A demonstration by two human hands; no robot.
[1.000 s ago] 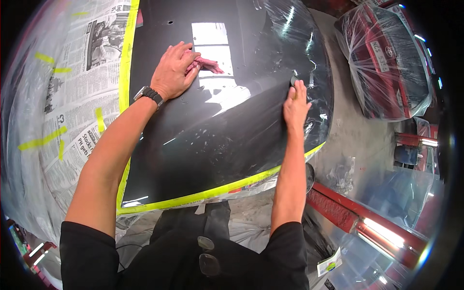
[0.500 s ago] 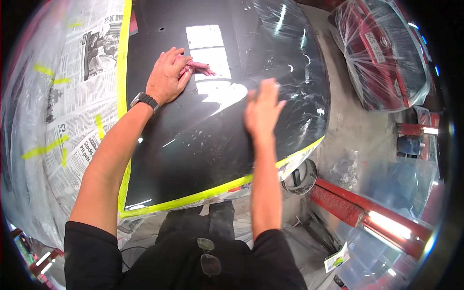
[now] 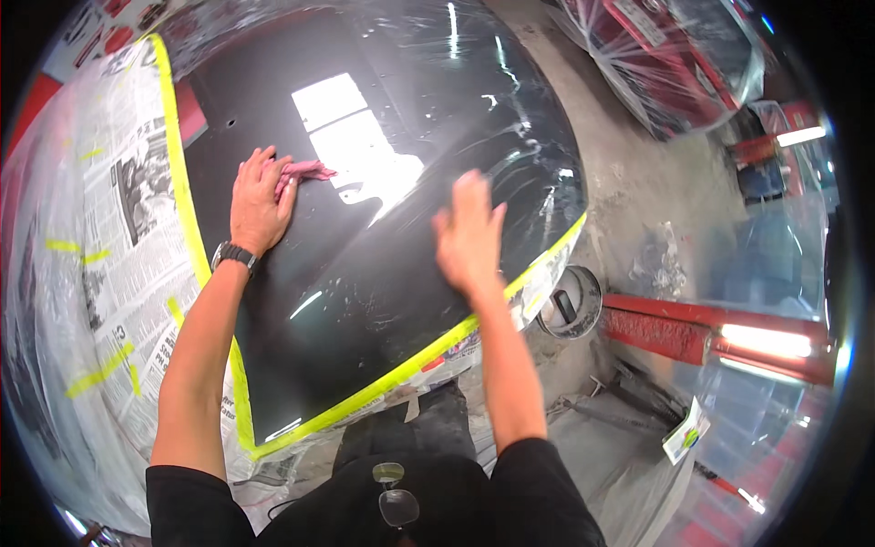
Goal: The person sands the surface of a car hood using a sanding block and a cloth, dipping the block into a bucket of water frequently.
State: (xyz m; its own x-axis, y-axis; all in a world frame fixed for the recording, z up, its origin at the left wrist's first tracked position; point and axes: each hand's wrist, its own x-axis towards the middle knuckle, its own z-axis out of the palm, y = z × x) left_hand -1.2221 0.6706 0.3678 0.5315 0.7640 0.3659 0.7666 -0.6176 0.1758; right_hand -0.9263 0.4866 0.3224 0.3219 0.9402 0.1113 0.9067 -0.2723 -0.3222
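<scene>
A glossy black curved car body panel (image 3: 365, 273) fills the middle of the view, its edges outlined with bright yellow-green masking tape (image 3: 187, 228) that runs along the 9 o'clock side and around the 6 o'clock edge. The left hand (image 3: 258, 196), a dark wristwatch (image 3: 234, 255) on its wrist, lies flat with fingers together on a small crumpled pink rag (image 3: 305, 170), pressing it against the panel toward 10 o'clock. The right hand (image 3: 469, 235) is open and holds nothing, fingers extended and slightly blurred, over the panel near its 3 o'clock edge; whether the palm touches the surface cannot be told. The two hands are well apart. Sheets of printed newspaper (image 3: 128, 228) under clear plastic film cover the area beyond the tape at 9 o'clock. On the grey concrete floor (image 3: 638, 201) at 4 o'clock, just beside the panel's corner, sits a round grey bucket (image 3: 570, 303), with a red metal beam (image 3: 674, 328) near it.
</scene>
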